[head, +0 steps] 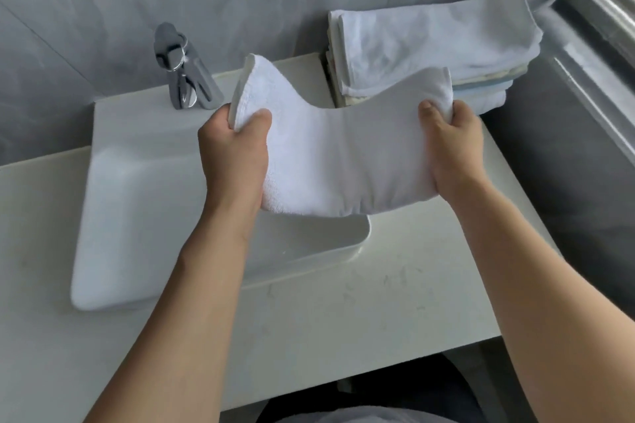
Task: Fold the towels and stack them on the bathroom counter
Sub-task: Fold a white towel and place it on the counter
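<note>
Your left hand and right hand each pinch an end of a soft white terry towel, sagging over the glossy sink. At two o'clock, a stack of folded towels sits on the smooth pale counter. This one looks half-folded, not yet stacked.

White towel sags above the sink, beside folded stack.

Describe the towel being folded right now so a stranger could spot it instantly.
Start at the white sink; just above its right side hangs a white towel, gripped by the left hand and right hand. Unlike the stack behind, it's held in midair.
</note>
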Motion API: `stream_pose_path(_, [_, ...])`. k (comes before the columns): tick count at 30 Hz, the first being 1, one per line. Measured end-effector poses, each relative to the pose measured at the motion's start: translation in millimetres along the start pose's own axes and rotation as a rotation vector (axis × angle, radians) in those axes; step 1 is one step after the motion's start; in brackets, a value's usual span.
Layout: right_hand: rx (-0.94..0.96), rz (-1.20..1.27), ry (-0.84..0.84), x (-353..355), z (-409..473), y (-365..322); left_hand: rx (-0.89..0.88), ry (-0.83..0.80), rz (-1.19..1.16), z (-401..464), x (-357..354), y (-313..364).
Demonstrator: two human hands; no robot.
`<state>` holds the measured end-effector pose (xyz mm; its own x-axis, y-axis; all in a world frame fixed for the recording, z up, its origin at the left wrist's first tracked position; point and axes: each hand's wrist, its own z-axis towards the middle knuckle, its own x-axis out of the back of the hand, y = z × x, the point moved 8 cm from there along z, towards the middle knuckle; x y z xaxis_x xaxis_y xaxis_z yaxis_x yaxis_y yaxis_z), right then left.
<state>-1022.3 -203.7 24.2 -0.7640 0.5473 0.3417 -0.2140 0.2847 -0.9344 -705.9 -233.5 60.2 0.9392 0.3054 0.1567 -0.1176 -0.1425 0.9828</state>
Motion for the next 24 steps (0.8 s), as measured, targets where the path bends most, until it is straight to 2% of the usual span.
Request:
stream_pose_path(6, [-0.024,-0.052,0.051,42.1,78.4,10.3,-0.012,-0.003,0.074,22.1,-56.5,8.2])
stream_pose_path(12, [0.048,-0.186,0.054,71.7,196.5,-11.4,-0.042,0.047,0.138,58.5,-128.5,25.5])
stream_pose_path(17, [0.147,-0.418,0.078,80.2,277.9,-34.1,-0.053,0.061,0.207,94.4,-189.6,25.0])
stream_pose_path(24, [0.168,-0.634,0.046,66.0,330.7,-14.7,-0.025,0.038,0.492,137.1,-240.0,0.7])
